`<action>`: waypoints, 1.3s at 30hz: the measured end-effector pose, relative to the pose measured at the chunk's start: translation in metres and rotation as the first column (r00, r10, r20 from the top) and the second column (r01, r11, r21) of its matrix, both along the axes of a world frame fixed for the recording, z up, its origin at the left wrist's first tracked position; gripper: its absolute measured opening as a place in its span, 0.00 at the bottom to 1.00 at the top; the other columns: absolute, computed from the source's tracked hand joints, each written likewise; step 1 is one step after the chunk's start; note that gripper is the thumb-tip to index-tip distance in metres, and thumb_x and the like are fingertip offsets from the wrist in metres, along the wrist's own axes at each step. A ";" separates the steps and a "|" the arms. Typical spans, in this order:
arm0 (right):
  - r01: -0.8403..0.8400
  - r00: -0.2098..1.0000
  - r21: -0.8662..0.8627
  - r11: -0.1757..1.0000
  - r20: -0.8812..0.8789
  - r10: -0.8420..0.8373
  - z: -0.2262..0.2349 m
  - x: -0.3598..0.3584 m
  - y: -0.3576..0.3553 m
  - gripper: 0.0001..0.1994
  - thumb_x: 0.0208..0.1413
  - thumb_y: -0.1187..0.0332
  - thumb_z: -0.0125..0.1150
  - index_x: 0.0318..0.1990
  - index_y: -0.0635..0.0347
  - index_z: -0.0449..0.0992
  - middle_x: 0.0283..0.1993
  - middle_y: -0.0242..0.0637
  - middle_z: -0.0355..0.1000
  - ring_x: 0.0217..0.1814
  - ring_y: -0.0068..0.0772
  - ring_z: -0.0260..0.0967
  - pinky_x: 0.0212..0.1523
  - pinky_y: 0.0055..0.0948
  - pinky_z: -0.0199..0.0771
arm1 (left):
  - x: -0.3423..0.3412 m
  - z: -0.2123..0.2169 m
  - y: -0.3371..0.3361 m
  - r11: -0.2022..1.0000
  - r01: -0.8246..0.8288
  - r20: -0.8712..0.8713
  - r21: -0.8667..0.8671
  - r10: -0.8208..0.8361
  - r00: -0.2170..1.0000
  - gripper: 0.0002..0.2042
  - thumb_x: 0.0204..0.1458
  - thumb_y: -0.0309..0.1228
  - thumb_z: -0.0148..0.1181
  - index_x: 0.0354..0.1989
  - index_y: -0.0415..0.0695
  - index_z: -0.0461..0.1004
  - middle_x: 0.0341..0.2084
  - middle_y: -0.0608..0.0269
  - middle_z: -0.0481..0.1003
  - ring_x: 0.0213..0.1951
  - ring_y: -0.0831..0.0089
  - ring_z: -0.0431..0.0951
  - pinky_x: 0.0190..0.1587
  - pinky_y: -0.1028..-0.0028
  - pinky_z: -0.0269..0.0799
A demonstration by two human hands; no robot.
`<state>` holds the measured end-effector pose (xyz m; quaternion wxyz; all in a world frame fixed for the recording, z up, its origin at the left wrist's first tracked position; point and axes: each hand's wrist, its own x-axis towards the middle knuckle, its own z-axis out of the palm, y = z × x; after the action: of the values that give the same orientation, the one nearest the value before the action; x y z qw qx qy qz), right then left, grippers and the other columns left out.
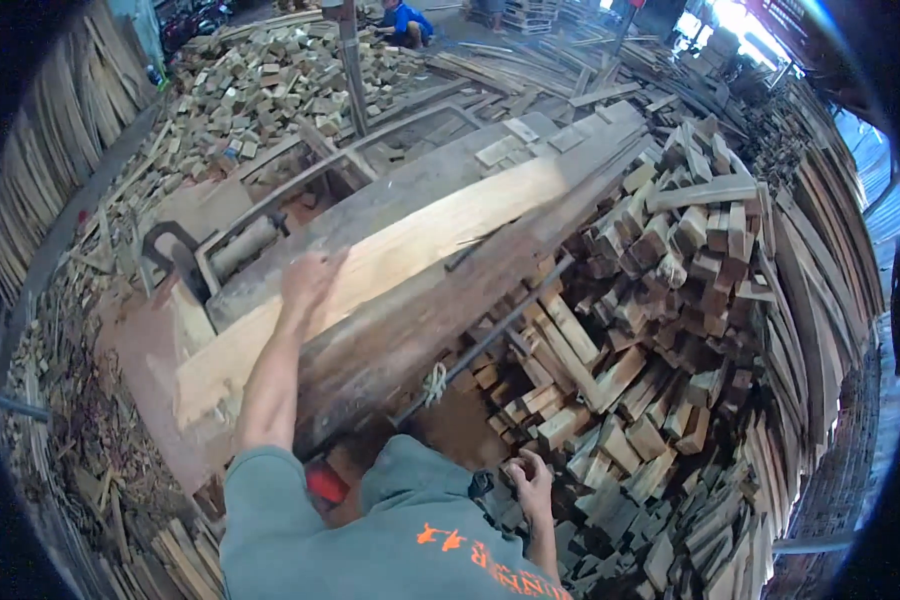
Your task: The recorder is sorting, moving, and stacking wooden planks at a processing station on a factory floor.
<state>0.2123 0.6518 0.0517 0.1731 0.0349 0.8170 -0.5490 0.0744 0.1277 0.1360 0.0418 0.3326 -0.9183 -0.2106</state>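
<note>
My left hand (308, 280) rests flat on a long pale wooden plank (410, 245) that lies along a grey, sawdust-covered machine table (400, 185). Its fingers spread over the plank's near part, close to a metal roller (242, 245). My right hand (530, 480) hangs low by my side, fingers curled loosely, and I cannot see anything in it. It hovers beside a big heap of short wood blocks (650, 330). My grey-green shirt (390, 530) fills the bottom of the view.
Stacked planks line the left wall (40, 170) and the right side (820, 260). Another pile of cut blocks (270, 80) lies beyond the table. A person in blue (406, 22) crouches far back. Bark scraps cover the floor at left (80, 430).
</note>
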 end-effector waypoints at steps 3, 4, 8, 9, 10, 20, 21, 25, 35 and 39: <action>-0.003 1.000 0.008 1.000 0.007 0.003 0.014 -0.040 -0.027 0.18 0.58 0.73 0.61 0.56 0.68 0.71 0.46 0.39 0.76 0.47 0.28 0.74 0.50 0.28 0.75 | -0.009 -0.032 -0.057 0.998 -0.058 0.039 0.040 0.056 0.998 0.34 0.52 0.67 0.48 0.35 0.44 0.82 0.37 0.44 0.80 0.44 0.45 0.79 0.46 0.52 0.72; -0.005 1.000 0.053 0.999 0.007 0.004 0.022 -0.053 -0.036 0.19 0.58 0.73 0.61 0.56 0.67 0.70 0.46 0.40 0.76 0.48 0.29 0.73 0.51 0.28 0.74 | -0.012 -0.039 -0.069 0.993 -0.096 0.043 0.070 0.093 0.995 0.34 0.52 0.67 0.48 0.36 0.44 0.82 0.38 0.44 0.80 0.44 0.45 0.79 0.47 0.52 0.72; -0.028 0.999 0.114 0.993 -0.040 0.033 0.033 -0.093 -0.068 0.20 0.58 0.73 0.61 0.58 0.66 0.70 0.48 0.40 0.75 0.49 0.29 0.73 0.52 0.30 0.74 | -0.025 -0.064 -0.101 0.976 -0.167 0.100 0.143 0.154 0.983 0.34 0.52 0.67 0.49 0.37 0.44 0.83 0.37 0.44 0.80 0.44 0.44 0.79 0.48 0.52 0.72; -0.023 0.999 0.114 0.993 -0.042 0.028 0.037 -0.099 -0.077 0.21 0.58 0.71 0.63 0.58 0.65 0.70 0.46 0.41 0.76 0.47 0.30 0.73 0.50 0.30 0.74 | -0.027 -0.072 -0.108 0.976 -0.169 0.108 0.137 0.155 0.982 0.34 0.52 0.66 0.49 0.38 0.44 0.83 0.37 0.44 0.80 0.44 0.44 0.79 0.48 0.53 0.72; -0.018 0.999 0.113 0.993 -0.044 0.023 0.041 -0.105 -0.084 0.22 0.57 0.68 0.64 0.58 0.63 0.71 0.45 0.41 0.76 0.45 0.31 0.74 0.48 0.31 0.74 | -0.029 -0.081 -0.114 0.977 -0.171 0.117 0.130 0.156 0.981 0.33 0.52 0.66 0.50 0.38 0.44 0.83 0.37 0.44 0.80 0.44 0.44 0.79 0.48 0.53 0.72; -0.181 0.983 0.247 0.952 0.074 0.168 0.039 -0.118 -0.114 0.22 0.59 0.72 0.62 0.60 0.65 0.68 0.47 0.39 0.75 0.48 0.27 0.73 0.48 0.28 0.74 | -0.037 -0.127 -0.128 0.972 -0.161 0.174 0.173 0.131 0.976 0.30 0.53 0.61 0.53 0.33 0.42 0.82 0.34 0.45 0.81 0.38 0.48 0.80 0.42 0.55 0.71; -0.222 0.975 0.247 0.943 0.068 0.212 0.037 -0.121 -0.120 0.22 0.59 0.72 0.63 0.60 0.65 0.68 0.48 0.40 0.75 0.48 0.27 0.73 0.48 0.28 0.74 | -0.028 -0.137 -0.134 0.975 -0.167 0.162 0.146 0.143 0.976 0.28 0.54 0.59 0.54 0.32 0.41 0.81 0.33 0.46 0.81 0.36 0.50 0.80 0.40 0.55 0.71; -0.379 0.919 0.293 0.878 0.007 0.395 0.026 -0.144 -0.138 0.20 0.60 0.75 0.61 0.60 0.66 0.68 0.46 0.37 0.75 0.45 0.25 0.70 0.46 0.26 0.72 | -0.032 -0.205 -0.158 0.961 -0.235 0.046 0.144 0.231 0.972 0.20 0.55 0.49 0.58 0.43 0.44 0.80 0.38 0.52 0.81 0.41 0.61 0.80 0.44 0.58 0.72; -0.379 0.925 0.042 0.924 -0.012 0.380 0.016 -0.170 -0.156 0.21 0.62 0.74 0.59 0.62 0.66 0.67 0.47 0.35 0.73 0.41 0.21 0.69 0.41 0.21 0.71 | -0.026 -0.155 -0.139 0.971 -0.178 0.069 0.157 0.169 0.983 0.36 0.54 0.66 0.48 0.50 0.43 0.75 0.41 0.49 0.80 0.48 0.53 0.78 0.49 0.53 0.73; -0.355 0.935 0.064 0.933 0.010 0.355 0.023 -0.168 -0.140 0.20 0.62 0.73 0.60 0.61 0.65 0.68 0.48 0.35 0.73 0.44 0.23 0.70 0.45 0.23 0.72 | -0.035 -0.157 -0.107 0.972 -0.227 0.034 -0.058 0.229 0.973 0.34 0.58 0.64 0.45 0.56 0.45 0.73 0.54 0.53 0.73 0.58 0.56 0.69 0.58 0.48 0.64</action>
<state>0.0446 0.5119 0.0742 0.2676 -0.1081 0.8273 -0.4820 0.0392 0.0206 -0.0212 0.0560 0.4388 -0.8800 -0.1731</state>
